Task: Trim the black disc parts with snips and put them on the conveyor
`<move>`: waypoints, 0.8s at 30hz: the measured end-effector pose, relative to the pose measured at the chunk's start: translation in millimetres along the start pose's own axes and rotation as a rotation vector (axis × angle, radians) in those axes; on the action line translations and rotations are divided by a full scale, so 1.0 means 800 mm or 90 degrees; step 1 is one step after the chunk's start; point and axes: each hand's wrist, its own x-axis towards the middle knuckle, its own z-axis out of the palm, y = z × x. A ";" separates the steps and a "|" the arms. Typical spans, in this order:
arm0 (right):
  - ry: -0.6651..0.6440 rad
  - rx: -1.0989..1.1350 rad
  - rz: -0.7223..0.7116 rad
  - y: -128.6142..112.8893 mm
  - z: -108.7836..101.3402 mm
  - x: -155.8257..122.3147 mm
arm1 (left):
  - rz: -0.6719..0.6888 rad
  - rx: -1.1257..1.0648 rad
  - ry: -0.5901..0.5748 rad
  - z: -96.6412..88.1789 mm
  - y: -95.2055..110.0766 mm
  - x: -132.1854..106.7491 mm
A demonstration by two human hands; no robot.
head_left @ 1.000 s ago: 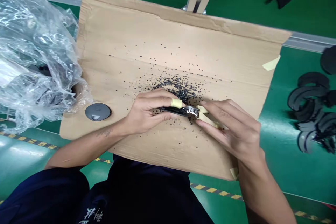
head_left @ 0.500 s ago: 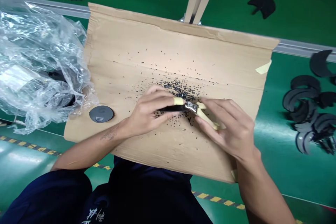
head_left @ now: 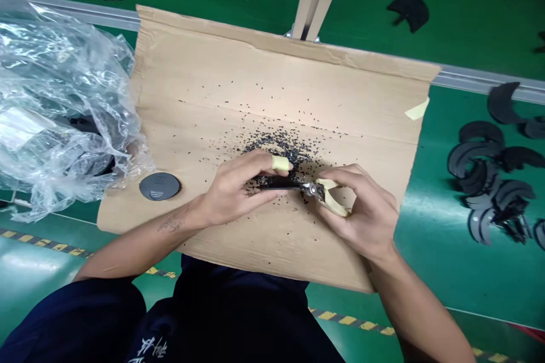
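Over the near half of the cardboard (head_left: 264, 68), toward its near edge: my left hand (head_left: 232, 190) pinches a black part (head_left: 281, 186); my right hand (head_left: 368, 204) is closed around pale-handled pliers (head_left: 312, 188), metal tip at the part's right end. 1 dark disc (head_left: 159, 188) near the near-left corner; marking (head_left: 160, 180) too small to read. White characters (head_left: 148, 347) on my dark clothing (head_left: 238, 317) not legible.

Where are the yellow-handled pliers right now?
In the head view, the pliers are slightly right of centre, in the right hand, beside the black part in the left hand.
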 end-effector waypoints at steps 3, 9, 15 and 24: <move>-0.014 -0.071 -0.085 0.004 -0.004 0.002 | 0.048 0.086 -0.042 -0.004 0.000 0.000; -0.056 -0.231 -0.147 0.011 -0.009 0.004 | 0.085 0.283 -0.061 -0.010 -0.006 -0.001; -0.018 -0.165 -0.080 0.011 -0.012 0.005 | -0.017 0.064 0.037 -0.013 -0.001 0.007; 0.032 -0.122 -0.009 0.011 -0.013 0.006 | -0.078 -0.062 0.030 -0.008 -0.003 0.004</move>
